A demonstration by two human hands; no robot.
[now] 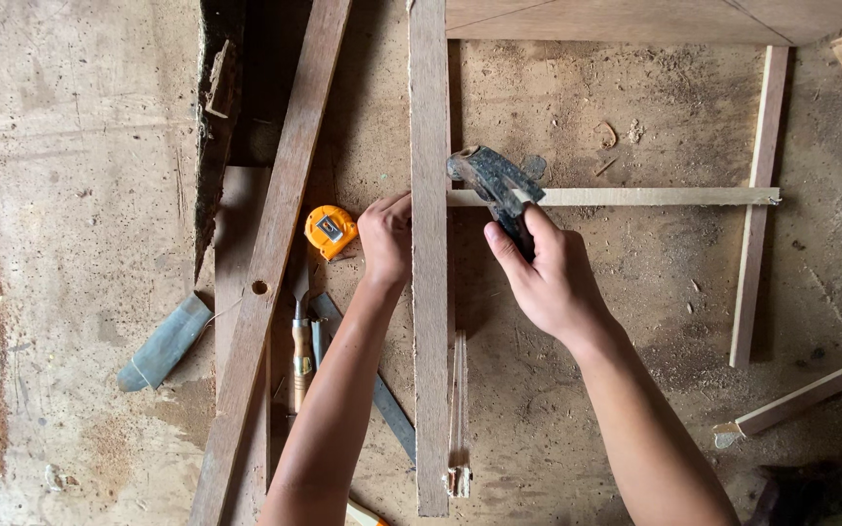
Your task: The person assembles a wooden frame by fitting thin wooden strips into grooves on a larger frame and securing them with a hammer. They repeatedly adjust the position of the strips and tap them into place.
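Against the upright brown wooden plank [429, 292], my left hand [387, 239] presses its edge while my right hand [548, 278] grips a dark metal hammer [492, 180] over the thin pale crosswise strip [635, 196].
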